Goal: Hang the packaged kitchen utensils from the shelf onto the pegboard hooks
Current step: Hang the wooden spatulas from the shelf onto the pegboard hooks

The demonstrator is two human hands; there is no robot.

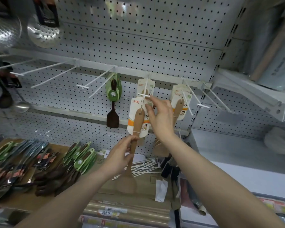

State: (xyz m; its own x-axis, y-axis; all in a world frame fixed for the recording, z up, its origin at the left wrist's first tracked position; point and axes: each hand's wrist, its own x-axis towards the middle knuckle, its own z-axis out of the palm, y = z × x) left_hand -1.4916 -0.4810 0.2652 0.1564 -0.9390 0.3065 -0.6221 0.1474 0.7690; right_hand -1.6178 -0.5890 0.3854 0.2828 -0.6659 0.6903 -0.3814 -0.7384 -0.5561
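Note:
A light wooden spatula (137, 122) on a white and orange card hangs in front of the grey pegboard (138, 38). My left hand (120, 155) grips its handle low down. My right hand (160, 116) pinches the card's top edge just below the tip of a white hook (145, 89). Another card of the same kind hangs further back on that hook. More of these spatulas (179, 102) hang on the hook to the right. A dark spatula on a green card (113, 102) hangs to the left.
Several bare white hooks (56, 74) jut out along the rail at left. On the shelf below lie piles of green-carded dark spatulas (79, 158), other packaged utensils (23, 160) and loose white hooks (143, 167). Perforated steel ladles (43, 35) hang at upper left.

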